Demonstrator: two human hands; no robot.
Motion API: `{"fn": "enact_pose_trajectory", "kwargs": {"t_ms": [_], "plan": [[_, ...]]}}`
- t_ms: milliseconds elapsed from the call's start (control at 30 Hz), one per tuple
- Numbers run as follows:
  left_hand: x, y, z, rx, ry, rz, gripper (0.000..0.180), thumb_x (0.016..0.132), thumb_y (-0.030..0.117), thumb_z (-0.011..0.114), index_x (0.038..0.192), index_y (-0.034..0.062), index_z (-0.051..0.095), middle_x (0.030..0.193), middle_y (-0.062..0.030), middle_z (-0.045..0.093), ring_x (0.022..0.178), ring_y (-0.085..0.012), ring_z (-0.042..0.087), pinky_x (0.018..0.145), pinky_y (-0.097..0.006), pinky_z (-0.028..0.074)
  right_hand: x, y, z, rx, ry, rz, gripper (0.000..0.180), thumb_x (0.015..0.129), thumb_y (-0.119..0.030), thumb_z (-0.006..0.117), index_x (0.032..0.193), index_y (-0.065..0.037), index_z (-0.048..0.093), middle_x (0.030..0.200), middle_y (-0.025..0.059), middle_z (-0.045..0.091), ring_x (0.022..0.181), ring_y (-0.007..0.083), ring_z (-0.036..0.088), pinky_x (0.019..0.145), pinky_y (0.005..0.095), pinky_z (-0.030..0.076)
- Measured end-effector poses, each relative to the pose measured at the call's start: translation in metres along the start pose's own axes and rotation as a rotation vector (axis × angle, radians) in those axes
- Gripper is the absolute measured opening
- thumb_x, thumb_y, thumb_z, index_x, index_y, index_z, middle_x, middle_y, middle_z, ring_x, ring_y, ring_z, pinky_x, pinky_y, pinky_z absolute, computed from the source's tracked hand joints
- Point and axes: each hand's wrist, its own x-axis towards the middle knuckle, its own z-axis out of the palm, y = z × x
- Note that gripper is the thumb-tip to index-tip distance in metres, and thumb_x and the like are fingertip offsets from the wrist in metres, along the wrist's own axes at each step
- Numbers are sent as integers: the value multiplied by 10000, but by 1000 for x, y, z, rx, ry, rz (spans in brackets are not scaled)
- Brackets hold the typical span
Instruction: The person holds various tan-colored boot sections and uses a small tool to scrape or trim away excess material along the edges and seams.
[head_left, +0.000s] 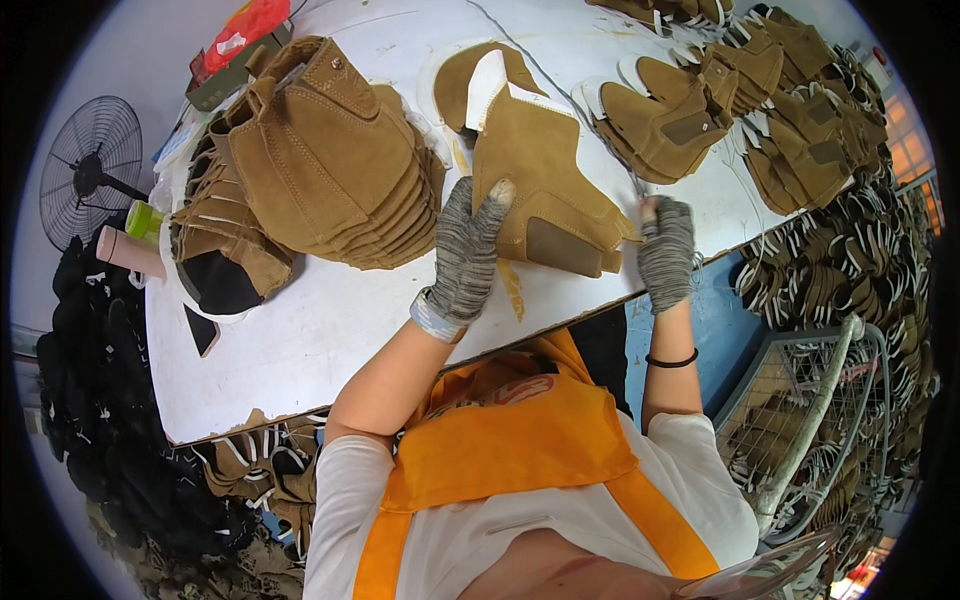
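Gloved hands flatten a tan suede boot upper [545, 175] at centre frame on the white table [300, 330].

Left hand [465, 255] presses its edge; right hand [665, 250] pinches the toe end, steadying it. Stacked uppers [320, 170] wait upper left.

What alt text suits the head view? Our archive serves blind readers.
Two gloved hands, left hand and right hand, press a tan suede boot upper flat on a white table. A stack of uppers lies to its left.
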Motion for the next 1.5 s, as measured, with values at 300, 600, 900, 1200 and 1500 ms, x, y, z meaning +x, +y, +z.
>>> {"fn": "enact_pose_trajectory", "kwargs": {"t_ms": [300,600,900,1200,1500], "plan": [[-2,-24,3,84,29,24,297,957,275,612,1082,11,559,954,-59,603,855,-110,552,779,-264,483,-33,-86,-60,412,-172,-213,239,961,-272,574,1005,-43,624,705,94,628,616,225,611,590,346,478],[1,-22,-4,-170,-50,-132,319,962,240,574,1182,12,545,1080,-91,620,962,-152,606,851,-292,502,-22,-99,-33,227,-324,-120,240,942,-273,567,969,-47,643,775,175,652,715,351,636,659,405,509],[3,-26,-5,-280,-94,-196,438,933,212,561,1304,-4,473,1203,-127,591,1070,-230,607,961,-342,481,-20,-92,-25,251,-270,-127,254,937,-272,574,977,-36,659,804,187,663,737,350,646,668,408,514],[7,-18,-10,-250,-116,-261,516,916,279,634,1311,-1,458,1193,-137,600,1083,-248,611,950,-369,506,-24,-99,-25,287,-261,-186,204,918,-214,605,999,-37,663,875,171,676,798,330,659,711,374,528],[13,-34,-18,-389,-129,-381,494,926,302,622,1283,-14,489,1188,-146,608,1058,-250,622,937,-368,510,-31,-87,-7,332,-205,-287,175,919,-175,597,1014,-47,669,903,158,676,798,317,659,721,371,531]]}}
